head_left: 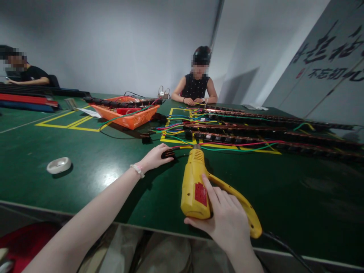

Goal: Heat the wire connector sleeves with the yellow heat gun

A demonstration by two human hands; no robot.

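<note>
My right hand (227, 212) grips a yellow heat gun (190, 182) with a red label on its body. Its metal nozzle points away from me, close to the coloured wires. My left hand (156, 156) is closed around a small black block with copper-coloured strips (168, 153), low over the table. From that block, red and yellow wires (182, 147) run right, past the nozzle. Beyond the nozzle, red and green wires (244, 145) stretch toward the long black strips with copper bars (227, 137). My palm hides part of the heat gun's handle.
A white ring-shaped roll (58, 165) lies left on the green table (85, 189). Farther back stands an orange basket (133, 120) with a black strip across it. One person (196, 85) sits opposite, another (31, 74) far left. The heat gun's black cord (284, 246) trails off right.
</note>
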